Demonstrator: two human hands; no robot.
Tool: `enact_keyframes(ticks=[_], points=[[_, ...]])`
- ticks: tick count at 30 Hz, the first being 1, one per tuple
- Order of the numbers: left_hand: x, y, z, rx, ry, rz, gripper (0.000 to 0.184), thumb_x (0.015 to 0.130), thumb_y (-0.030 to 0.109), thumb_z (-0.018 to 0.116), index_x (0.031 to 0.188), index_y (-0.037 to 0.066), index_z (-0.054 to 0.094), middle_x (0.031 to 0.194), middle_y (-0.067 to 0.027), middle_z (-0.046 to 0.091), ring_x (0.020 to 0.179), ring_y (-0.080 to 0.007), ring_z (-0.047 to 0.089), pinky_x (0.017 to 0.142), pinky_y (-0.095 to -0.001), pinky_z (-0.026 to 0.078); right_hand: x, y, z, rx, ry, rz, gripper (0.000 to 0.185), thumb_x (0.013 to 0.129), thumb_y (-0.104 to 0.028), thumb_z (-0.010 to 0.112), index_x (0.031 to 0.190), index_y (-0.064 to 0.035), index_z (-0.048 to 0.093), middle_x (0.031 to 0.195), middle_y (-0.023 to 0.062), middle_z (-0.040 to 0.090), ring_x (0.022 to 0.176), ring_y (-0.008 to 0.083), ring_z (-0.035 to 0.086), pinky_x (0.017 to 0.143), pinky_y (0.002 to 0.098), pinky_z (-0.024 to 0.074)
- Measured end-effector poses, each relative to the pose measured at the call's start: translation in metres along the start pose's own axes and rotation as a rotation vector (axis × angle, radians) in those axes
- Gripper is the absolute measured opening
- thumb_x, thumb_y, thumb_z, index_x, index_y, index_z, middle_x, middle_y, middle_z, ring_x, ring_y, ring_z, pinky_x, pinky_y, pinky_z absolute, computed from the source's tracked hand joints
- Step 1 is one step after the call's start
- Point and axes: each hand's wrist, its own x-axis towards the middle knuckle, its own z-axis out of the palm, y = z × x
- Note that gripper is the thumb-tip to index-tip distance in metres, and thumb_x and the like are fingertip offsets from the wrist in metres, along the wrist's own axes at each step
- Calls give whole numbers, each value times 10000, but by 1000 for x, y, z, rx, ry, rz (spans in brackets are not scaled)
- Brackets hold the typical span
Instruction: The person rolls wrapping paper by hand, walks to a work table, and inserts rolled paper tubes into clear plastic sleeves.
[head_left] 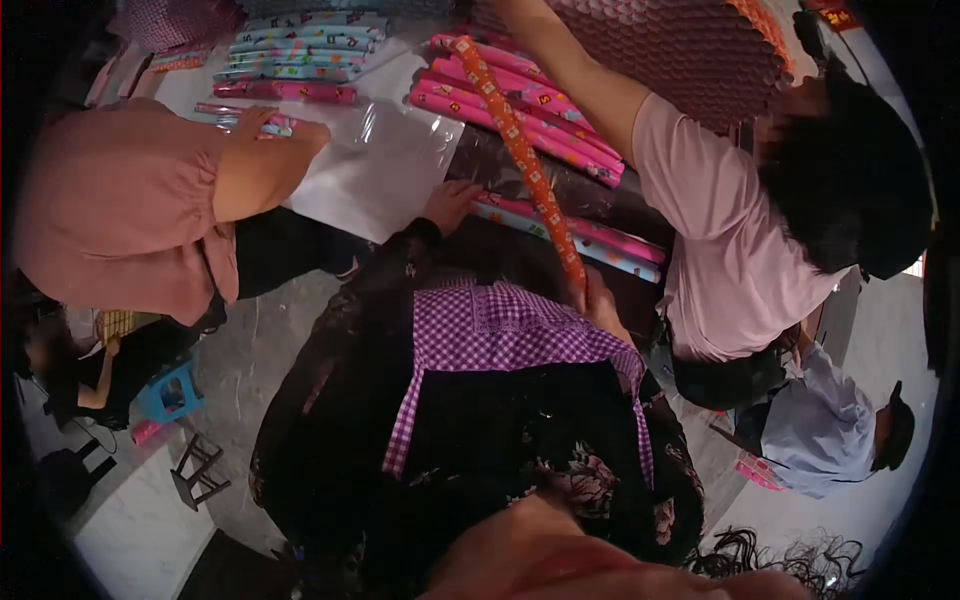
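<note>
Right hand (604,308): closed around the near end of the orange roll (520,150), which is the grip referred to below
Orange roll: slants from the grip away and to the left, crossing above the pink roll (635,246) and blue roll (640,269); its far end overlaps the pink pile (500,100) in view, contact uncertain
Left hand (453,206): left of the grip and farther out, fingers at the left end of the pink and blue rolls; how tightly they close cannot be told
Pink and blue rolls: side by side, just beyond the grip
Pink pile: well beyond the grip, under a co-worker's outstretched arm (575,60)
White sheet (345,185): far left of the grip, beyond the left hand
Blue pile (300,50): farther still, to the left
Apron (510,335): purple check, left of the grip and nearer the body
</note>
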Motion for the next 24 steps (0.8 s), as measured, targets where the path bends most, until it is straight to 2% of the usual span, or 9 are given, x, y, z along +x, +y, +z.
enact_keyframes(ticks=[2,3,5,6,9,12,15,19,24], points=[[0,-7,9,59,60,42,395,854,229,586,1240,155,544,1200,-84,534,1122,-323,467,960,-444,381,-19,-17,-11,-149,60,-78,371,876,-118,539,1219,-1,458,866,162,606,741,311,601,641,339,460],[0,-12,13,29,77,60,389,864,244,579,1242,158,544,1208,-76,534,1121,-322,468,959,-442,381,-25,-14,-11,-178,108,-1,364,872,-152,555,1211,-42,480,877,150,618,753,319,612,644,363,476],[-3,-16,15,59,82,68,374,882,267,566,1241,161,545,1226,-64,530,1118,-319,470,957,-438,378,-41,40,-19,-334,136,-83,342,879,-220,559,1187,-78,514,908,165,627,811,349,617,666,408,488],[-2,-15,13,124,74,65,366,889,275,561,1237,161,547,1235,-60,526,1117,-317,471,957,-436,375,-49,38,-25,-367,85,106,353,888,-296,553,1173,-91,516,960,177,609,843,371,604,655,447,482],[0,-11,7,101,42,54,366,884,279,561,1229,160,553,1243,-53,524,1110,-302,477,948,-440,368,-69,74,-45,-540,89,-94,378,895,-340,560,1154,-69,508,994,175,571,829,403,573,656,478,469],[0,-25,15,144,6,28,384,877,278,562,1248,185,539,1260,-29,514,1105,-283,481,938,-440,364,-85,98,-65,-611,87,-220,350,896,-308,567,1121,-47,509,952,179,574,798,415,565,645,482,464],[1,-22,10,136,-17,55,415,882,287,541,1292,229,504,1291,4,494,1093,-274,491,925,-443,366,-92,100,-84,-641,-27,-126,348,894,-309,568,1120,-51,514,940,179,578,812,415,564,656,480,466],[5,-31,21,109,-35,39,431,900,295,508,1329,270,466,1319,24,472,1095,-276,497,930,-439,361,-88,109,-98,-740,-101,-110,308,847,-202,638,1093,-52,529,945,184,584,854,413,560,705,488,455],[9,-22,9,158,-158,10,444,919,307,479,1360,279,438,1349,15,451,1140,-263,490,944,-435,353,-57,99,-100,-795,-21,-198,281,853,-249,614,1022,-39,534,904,182,568,849,411,535,714,473,437]])
